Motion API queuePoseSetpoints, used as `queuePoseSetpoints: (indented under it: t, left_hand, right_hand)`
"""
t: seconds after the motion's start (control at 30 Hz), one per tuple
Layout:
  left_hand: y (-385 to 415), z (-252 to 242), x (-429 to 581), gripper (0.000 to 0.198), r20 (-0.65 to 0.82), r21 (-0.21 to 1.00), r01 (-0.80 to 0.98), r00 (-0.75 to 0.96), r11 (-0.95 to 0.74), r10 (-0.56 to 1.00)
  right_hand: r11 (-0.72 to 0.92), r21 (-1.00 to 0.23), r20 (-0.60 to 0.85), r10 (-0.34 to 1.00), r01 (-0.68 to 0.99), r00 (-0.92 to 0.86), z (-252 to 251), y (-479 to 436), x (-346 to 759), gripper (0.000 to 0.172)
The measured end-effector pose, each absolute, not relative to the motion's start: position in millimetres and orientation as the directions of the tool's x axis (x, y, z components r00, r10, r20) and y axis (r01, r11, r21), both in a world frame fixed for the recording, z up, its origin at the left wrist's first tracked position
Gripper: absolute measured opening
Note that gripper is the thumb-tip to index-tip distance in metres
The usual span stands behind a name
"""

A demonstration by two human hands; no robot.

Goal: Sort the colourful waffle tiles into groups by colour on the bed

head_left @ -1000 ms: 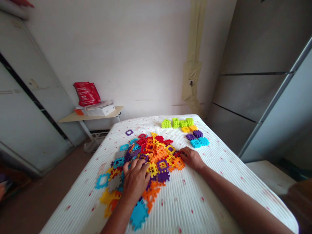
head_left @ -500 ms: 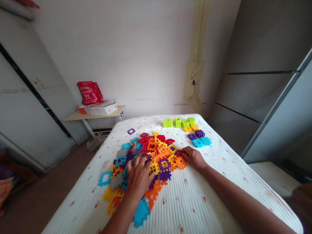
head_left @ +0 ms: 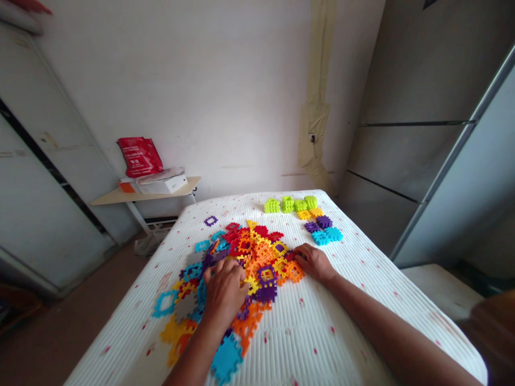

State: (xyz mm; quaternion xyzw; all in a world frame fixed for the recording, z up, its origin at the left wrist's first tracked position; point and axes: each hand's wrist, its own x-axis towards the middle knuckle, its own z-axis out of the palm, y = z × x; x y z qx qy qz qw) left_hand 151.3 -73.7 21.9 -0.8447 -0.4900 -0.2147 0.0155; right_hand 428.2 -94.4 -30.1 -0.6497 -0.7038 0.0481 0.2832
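A heap of colourful interlocking plastic tiles (head_left: 263,252) lies in the middle of the bed-like surface, some solid, some square frames. My left hand (head_left: 225,287) is in the left side of the heap, fingers curled down among purple and yellow tiles; whatever is under the fingertips is hidden. At the heap's right edge, my right hand (head_left: 316,261) has its fingers bent together at a red tile (head_left: 290,256), just above an orange frame tile (head_left: 295,272). A large blue tile (head_left: 227,358) lies beside my left forearm.
Toward the back right stand sorted stacks: lime green tiles (head_left: 288,204), yellow tiles (head_left: 310,214), purple tiles (head_left: 324,221) and blue tiles (head_left: 327,235). A single purple frame (head_left: 211,221) lies apart. Beyond, a small table (head_left: 189,186) bears a red bag (head_left: 140,156) and boxes.
The view has shifted slightly, so everything sits a little further left. My left hand's fingers have drawn closer together and curled. My right hand stays at the heap's right edge.
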Motion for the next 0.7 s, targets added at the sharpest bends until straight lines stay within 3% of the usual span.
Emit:
queuePoseSetpoints:
  t: [0.13,0.2,0.27,0.37,0.43,0.53,0.7]
  left_hand:
    - [-72,31,145,0.007,0.362,0.268,0.792,0.445,-0.548,0.819]
    - [-69,34,143,0.010,0.370,0.366,0.740,0.441,-0.565,0.817]
    - [-65,36,143,0.014,0.345,0.549,0.648,0.399,-0.528,0.849]
    - [-59,37,149,0.019,0.217,0.855,0.392,0.323,-0.339,0.921]
    - [-55,36,159,0.024,0.125,0.964,0.190,0.289,-0.185,0.949]
    - [-50,36,176,0.037,0.049,0.999,0.008,0.225,-0.052,0.973]
    - [-43,31,195,0.034,0.092,0.995,-0.064,0.165,-0.083,0.982]
  right_hand:
    - [0.151,-0.434,0.333,0.943,0.888,0.003,-30,-94,427,0.019]
    - [0.148,-0.434,0.332,0.943,0.889,0.005,-31,-94,427,0.020]
    - [0.151,-0.439,0.341,0.940,0.886,0.009,-32,-94,429,0.019]
    - [0.176,-0.458,0.417,0.908,0.872,0.036,-30,-96,431,0.018]
    - [0.234,-0.475,0.512,0.858,0.849,0.050,-23,-98,426,0.018]
    - [0.376,-0.498,0.628,0.778,0.782,0.026,-8,-104,404,0.022]
    - [0.475,-0.493,0.652,0.756,0.729,-0.052,13,-110,354,0.042]
